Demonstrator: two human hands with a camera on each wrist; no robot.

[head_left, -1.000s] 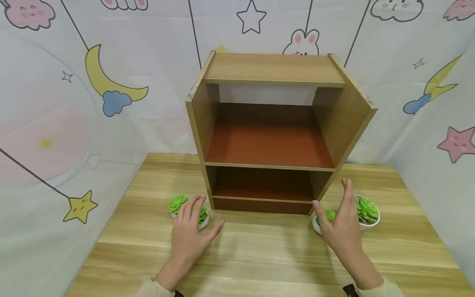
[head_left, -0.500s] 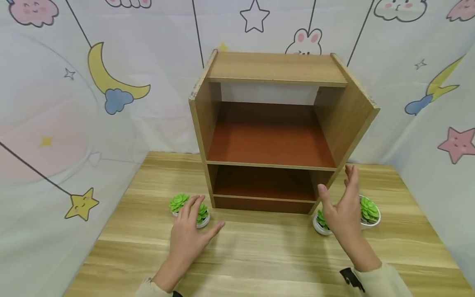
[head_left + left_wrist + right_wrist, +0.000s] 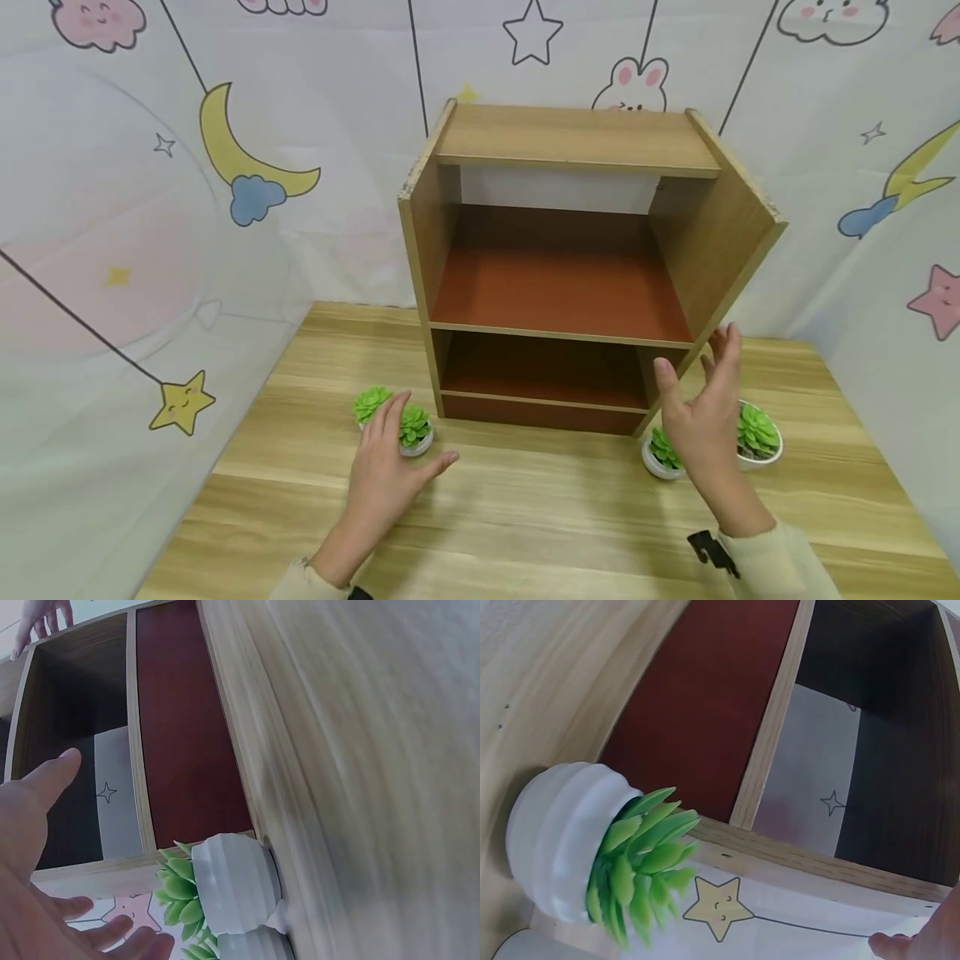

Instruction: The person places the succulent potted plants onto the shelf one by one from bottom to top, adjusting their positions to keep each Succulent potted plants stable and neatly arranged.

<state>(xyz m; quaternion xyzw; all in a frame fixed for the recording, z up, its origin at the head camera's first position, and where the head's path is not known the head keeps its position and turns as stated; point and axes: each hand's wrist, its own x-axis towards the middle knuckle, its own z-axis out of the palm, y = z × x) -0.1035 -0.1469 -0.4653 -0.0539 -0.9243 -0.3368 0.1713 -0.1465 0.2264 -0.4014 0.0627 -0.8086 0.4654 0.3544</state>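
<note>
My left hand (image 3: pixel 382 471) hovers with fingers and thumb spread beside two small green succulents in white pots, a rear one (image 3: pixel 371 404) and a front one (image 3: pixel 414 427). In the left wrist view, a white ribbed pot (image 3: pixel 236 883) stands near the shelf's corner, below the fingers. My right hand (image 3: pixel 705 425) is raised near the shelf's right side, thumb up and fingers apart, holding nothing. It partly covers the gap between a small potted succulent (image 3: pixel 663 450) and a larger one (image 3: pixel 757 432). The wooden shelf (image 3: pixel 562 283) stands between both hands, with bare reddish-brown boards.
The wood-grain table (image 3: pixel 517 517) extends in front of the shelf. A white cloth backdrop (image 3: pixel 360 200) printed with moons, stars and clouds surrounds the table at the back and sides.
My right hand has risen away from the right-hand succulents towards the shelf's right side, uncovering more of the smaller one. The left hand stays nearly still; the head view has shifted slightly.
</note>
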